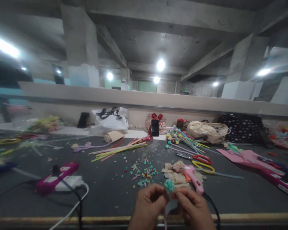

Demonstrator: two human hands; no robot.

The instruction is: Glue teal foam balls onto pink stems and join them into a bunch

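Note:
Near the table's front edge, my left hand (pixel 150 204) pinches the left side of a small green flower-like piece (pixel 169 185), just under its head. My right hand (pixel 190 204) is closed at the other side of that piece, fingertips pressed together. A thin pale stem (pixel 165 220) hangs down between my hands. Just beyond them a pink glue gun (pixel 194 180) lies on a crumpled beige cloth (pixel 169 172). Small coloured bits (pixel 147 171) are scattered on the dark table (pixel 105 191) ahead of my left hand.
Scissors with red (pixel 203 159) and yellow handles (pixel 207 166) lie beyond the glue gun. Coloured strips (pixel 120 151) and stemmed flowers (pixel 175 135) lie farther back. A purple power strip (pixel 57 177) with cables is at left. A phone (pixel 155 127), white bag (pixel 111 119) and beige bag (pixel 206 131) stand behind.

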